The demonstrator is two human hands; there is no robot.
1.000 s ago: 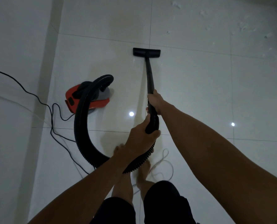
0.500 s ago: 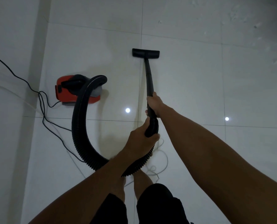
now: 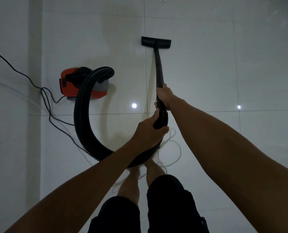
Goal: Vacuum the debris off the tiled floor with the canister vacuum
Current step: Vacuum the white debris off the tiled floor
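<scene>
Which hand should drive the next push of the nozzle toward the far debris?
Right, probably. The right hand grips the rigid wand, nearer the floor nozzle, so it steers directly. The left hand holds the hose end behind it, better for support.

The canister vacuum (image 3: 82, 84) is red-orange with a black top and a grey end, and the ribbed hose (image 3: 82, 125), wand (image 3: 159, 68) and floor nozzle (image 3: 156, 41) joined to it are all black. Beside it, the tiled floor (image 3: 207, 64) is glossy white with thin dark grout lines, crossed by a black power cord (image 3: 22, 74) and what looks like a pale whitish cord (image 3: 175, 148).
</scene>
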